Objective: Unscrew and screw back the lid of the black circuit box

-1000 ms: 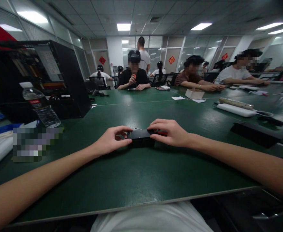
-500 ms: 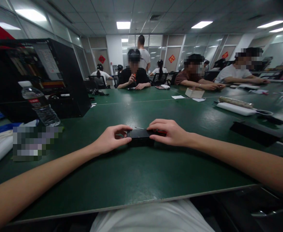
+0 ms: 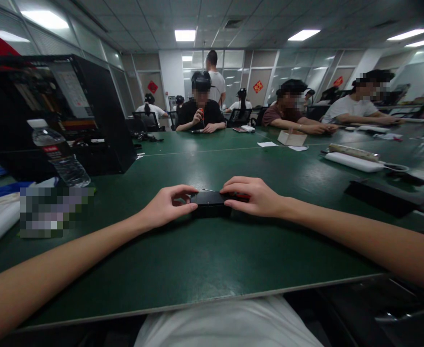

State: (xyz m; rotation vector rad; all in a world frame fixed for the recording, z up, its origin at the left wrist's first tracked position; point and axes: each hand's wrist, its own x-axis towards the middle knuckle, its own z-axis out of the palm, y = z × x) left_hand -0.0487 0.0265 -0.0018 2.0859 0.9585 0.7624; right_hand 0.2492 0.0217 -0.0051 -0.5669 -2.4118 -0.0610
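Observation:
A small black box (image 3: pixel 211 204) sits on the green table (image 3: pixel 204 265) in front of me. My left hand (image 3: pixel 168 205) grips its left end, thumb at the near edge and fingers behind. At the opposite end, my right hand (image 3: pixel 250 196) holds the box between thumb and fingers. Something red and black (image 3: pixel 242 196) shows under the right fingers; most of it is hidden by them. A thin metallic piece (image 3: pixel 207 190) shows just behind the box, too small to make out.
On the left stand an open black computer case (image 3: pixel 103 111) and a plastic bottle (image 3: pixel 60 154). Rightward lie a long black object (image 3: pixel 385 196) and a white bar (image 3: pixel 354 162). A small pale box (image 3: pixel 292 138) is farther back. Several people sit across the table.
The view has shifted very slightly. Both hands keep their hold on the black box, which has not visibly moved on the table.

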